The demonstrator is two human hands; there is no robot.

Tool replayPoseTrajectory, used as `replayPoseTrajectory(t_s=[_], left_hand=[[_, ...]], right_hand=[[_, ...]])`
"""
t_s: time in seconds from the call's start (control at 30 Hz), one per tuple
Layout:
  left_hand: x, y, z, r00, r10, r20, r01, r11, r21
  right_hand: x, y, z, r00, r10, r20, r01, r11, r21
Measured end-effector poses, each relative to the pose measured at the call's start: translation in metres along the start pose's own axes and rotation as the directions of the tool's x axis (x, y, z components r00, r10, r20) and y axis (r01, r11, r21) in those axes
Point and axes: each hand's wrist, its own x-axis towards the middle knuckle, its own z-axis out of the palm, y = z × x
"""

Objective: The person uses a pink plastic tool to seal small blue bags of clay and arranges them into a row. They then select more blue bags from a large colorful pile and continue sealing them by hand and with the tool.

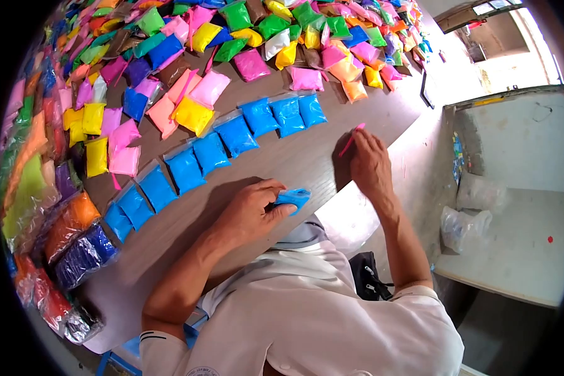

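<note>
My left hand (252, 212) is closed around a small clear packet of blue material (294, 199), which sticks out between thumb and fingers close over the table's near edge. Farther right, my right hand (372, 164) pinches a thin pink stick (348, 143), its fingertips low over the tabletop. A curved row of similar blue packets (235, 135) lies on the brown table (276, 169), running from the lower left to beyond my hands. Some of these packets overlap their neighbours.
A large heap of coloured packets (257, 28) covers the far and left parts of the table. Bundled packets (84, 257) in clear wrap lie at the left edge. To the right stand a pale shelf unit (514, 225) with plastic bags (467, 227) and a black bag (368, 276).
</note>
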Motion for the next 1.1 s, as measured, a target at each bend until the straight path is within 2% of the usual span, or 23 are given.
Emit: replayPoseTrajectory(t_s=[0.1, 0.23, 0.33, 0.47, 0.5, 0.57, 0.6, 0.63, 0.7, 0.73, 0.83, 0.93, 1.03, 1.1], left_hand=[[0.002, 0.002, -0.001, 0.999, -0.035, 0.027, 0.036, 0.997, -0.073], [0.001, 0.001, -0.002, 1.0, -0.005, 0.015, 0.006, 0.999, -0.05], [0.001, -0.002, 0.0, 1.0, -0.014, 0.02, 0.015, 0.998, -0.058], [0.002, -0.001, -0.001, 0.999, -0.021, 0.028, 0.023, 0.997, -0.072], [0.001, 0.0, -0.001, 1.0, -0.016, 0.027, 0.018, 0.997, -0.069], [0.001, -0.002, -0.001, 1.0, 0.0, 0.03, 0.002, 0.998, -0.061], [0.001, -0.004, 0.0, 1.0, 0.008, 0.029, -0.006, 0.998, -0.058], [0.001, -0.004, 0.001, 1.0, 0.002, 0.027, 0.0, 0.998, -0.059], [0.001, -0.004, 0.002, 1.0, -0.006, 0.026, 0.008, 0.998, -0.059], [0.002, -0.004, 0.001, 0.999, -0.006, 0.044, 0.008, 0.998, -0.059], [0.001, -0.007, -0.001, 0.997, -0.007, 0.072, 0.011, 0.999, -0.05], [0.0, -0.01, 0.003, 0.998, -0.002, 0.063, 0.006, 0.998, -0.06], [0.0, -0.008, 0.001, 0.997, -0.019, 0.076, 0.026, 0.995, -0.096], [0.0, -0.001, -0.002, 0.993, -0.064, 0.096, 0.072, 0.994, -0.082]], right_hand=[[-0.022, -0.042, -0.014, 0.998, -0.046, 0.042, 0.044, 0.998, 0.054], [-0.046, -0.06, -0.015, 0.997, -0.024, 0.078, 0.016, 0.995, 0.097], [-0.057, -0.058, -0.007, 0.999, -0.032, -0.008, 0.033, 0.988, 0.15], [-0.075, -0.036, 0.007, 0.97, -0.184, -0.161, 0.209, 0.965, 0.158], [-0.077, -0.039, 0.006, 0.98, -0.091, -0.174, 0.138, 0.952, 0.275], [-0.083, -0.042, 0.002, 0.981, 0.096, -0.171, 0.0, 0.871, 0.492], [-0.086, -0.042, 0.001, 0.94, 0.339, 0.021, -0.224, 0.572, 0.789], [-0.068, -0.059, -0.014, 0.868, 0.491, 0.071, -0.258, 0.324, 0.91], [-0.049, -0.072, -0.032, 0.806, 0.568, 0.166, -0.248, 0.069, 0.966], [-0.044, -0.076, -0.037, 0.815, 0.549, 0.185, -0.217, -0.007, 0.976], [-0.037, -0.087, -0.048, 0.868, 0.452, 0.207, -0.196, -0.072, 0.978], [-0.03, -0.092, -0.046, 0.915, 0.365, 0.171, -0.204, 0.052, 0.978], [-0.028, -0.1, -0.038, 0.901, 0.358, 0.246, -0.262, -0.001, 0.965], [-0.028, -0.102, -0.032, 0.905, 0.344, 0.252, -0.272, 0.01, 0.962]])
